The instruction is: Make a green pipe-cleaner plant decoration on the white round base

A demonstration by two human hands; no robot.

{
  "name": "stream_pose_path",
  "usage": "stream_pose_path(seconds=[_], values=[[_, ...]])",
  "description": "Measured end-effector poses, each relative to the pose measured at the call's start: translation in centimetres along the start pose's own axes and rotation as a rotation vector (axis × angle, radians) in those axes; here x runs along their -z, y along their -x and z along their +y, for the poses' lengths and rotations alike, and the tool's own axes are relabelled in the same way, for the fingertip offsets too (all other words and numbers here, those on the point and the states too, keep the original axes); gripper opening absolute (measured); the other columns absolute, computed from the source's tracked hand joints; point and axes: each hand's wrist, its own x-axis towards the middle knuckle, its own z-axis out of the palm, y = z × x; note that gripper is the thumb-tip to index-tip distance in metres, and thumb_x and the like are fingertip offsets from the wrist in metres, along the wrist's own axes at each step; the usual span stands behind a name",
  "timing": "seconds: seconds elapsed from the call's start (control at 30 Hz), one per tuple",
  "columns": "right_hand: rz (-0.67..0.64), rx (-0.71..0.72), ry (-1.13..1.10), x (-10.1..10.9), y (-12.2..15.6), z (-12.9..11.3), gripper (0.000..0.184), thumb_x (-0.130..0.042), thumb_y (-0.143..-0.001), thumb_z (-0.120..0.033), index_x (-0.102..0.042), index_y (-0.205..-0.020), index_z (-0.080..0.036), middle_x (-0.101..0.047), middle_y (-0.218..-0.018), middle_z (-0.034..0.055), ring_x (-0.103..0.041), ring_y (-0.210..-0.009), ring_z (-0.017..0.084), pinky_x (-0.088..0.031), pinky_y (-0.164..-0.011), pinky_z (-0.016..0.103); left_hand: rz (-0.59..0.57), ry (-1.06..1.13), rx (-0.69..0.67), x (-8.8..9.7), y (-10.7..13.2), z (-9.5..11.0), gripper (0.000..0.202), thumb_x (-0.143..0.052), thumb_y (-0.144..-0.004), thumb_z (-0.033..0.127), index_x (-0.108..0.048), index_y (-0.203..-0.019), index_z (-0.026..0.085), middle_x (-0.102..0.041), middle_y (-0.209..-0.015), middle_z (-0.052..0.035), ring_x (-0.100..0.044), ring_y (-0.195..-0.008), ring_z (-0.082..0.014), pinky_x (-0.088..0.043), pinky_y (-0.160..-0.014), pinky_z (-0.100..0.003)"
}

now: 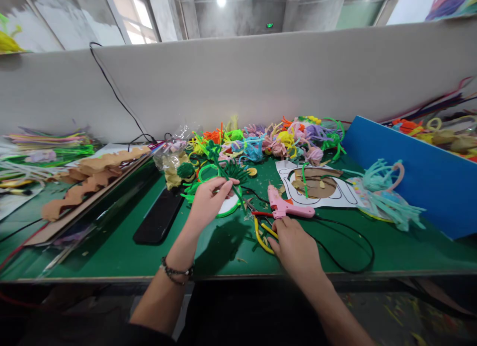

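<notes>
My left hand (209, 201) is closed in a pinch on a green pipe-cleaner stem (234, 193), which slants above the table with fuzzy green tufts at its upper end. Beneath it lies a white disc (228, 206) edged in green. My right hand (297, 249) rests low over the table, thumb and fingers around one handle of yellow-handled pliers (258, 231). The pliers' metal jaws point toward the stem's lower end. Just beyond my right fingers lies a pink glue gun (278, 203), its nozzle pointing away from me; the fingertips are partly hidden.
Colourful pipe-cleaner pieces (283, 142) heap along the back. A black phone (158, 216) lies left, beside brown wavy cardboard (85, 187). A cut white paper sheet (345, 193), a turquoise pipe-cleaner piece (387, 194) and a blue board (406, 169) are right. The glue gun's cord (368, 241) loops near the front edge.
</notes>
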Motion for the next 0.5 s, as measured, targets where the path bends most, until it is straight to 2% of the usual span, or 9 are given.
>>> stream_pose_path(seconds=[0.1, 0.17, 0.27, 0.33, 0.5], values=[[-0.025, -0.003, 0.032, -0.2, -0.3, 0.4, 0.016, -0.051, -0.075, -0.015, -0.057, -0.09, -0.015, -0.062, -0.089, 0.0092, -0.056, -0.085, 0.021, -0.039, -0.06, 0.025, -0.011, 0.006, -0.027, 0.0, -0.1, 0.3, 0.029, -0.05, -0.071, 0.028, -0.053, -0.045, 0.015, -0.058, -0.062, -0.0049, -0.061, -0.073, -0.0156, -0.045, -0.049, -0.016], [-0.06, -0.025, 0.035, -0.1, -0.3, 0.8, 0.018, -0.046, -0.077, -0.013, -0.056, -0.093, -0.014, -0.063, -0.087, 0.0091, -0.057, -0.084, 0.021, -0.037, -0.059, 0.025, 0.001, 0.017, -0.029, -0.1, -0.1, 0.6, 0.029, -0.051, -0.07, 0.027, -0.052, -0.044, 0.015, -0.057, -0.062, -0.0048, -0.061, -0.079, -0.0169, -0.045, -0.049, -0.016], [-0.08, -0.056, 0.038, 0.0, -0.2, 1.4, 0.023, -0.042, -0.076, -0.011, -0.056, -0.094, -0.012, -0.062, -0.086, 0.0107, -0.056, -0.086, 0.022, -0.034, -0.058, 0.025, 0.037, 0.037, 0.021, -0.2, -0.1, 0.8, 0.023, -0.054, -0.068, 0.025, -0.052, -0.047, 0.015, -0.063, -0.067, -0.004, -0.059, -0.062, -0.0115, -0.044, -0.048, -0.016], [-0.101, -0.054, -0.005, 0.2, -0.1, 1.9, 0.021, -0.041, -0.074, -0.012, -0.057, -0.087, -0.012, -0.061, -0.084, 0.0108, -0.055, -0.084, 0.022, -0.032, -0.058, 0.026, 0.058, 0.061, 0.066, -0.3, 0.0, 0.9, 0.018, -0.055, -0.067, 0.024, -0.054, -0.051, 0.015, -0.065, -0.066, -0.0028, -0.055, -0.051, -0.0084, -0.043, -0.046, -0.016], [-0.226, 0.071, -0.356, 0.6, -0.4, 3.7, 0.011, -0.044, -0.068, -0.02, -0.053, -0.072, -0.017, -0.057, -0.069, 0.0024, -0.048, -0.062, 0.013, -0.028, -0.054, 0.024, 0.095, 0.127, 0.101, -0.7, -0.1, 1.2, 0.014, -0.056, -0.066, 0.023, -0.056, -0.055, 0.015, -0.067, -0.066, -0.0013, -0.053, -0.047, -0.0067, -0.045, -0.047, -0.016]])
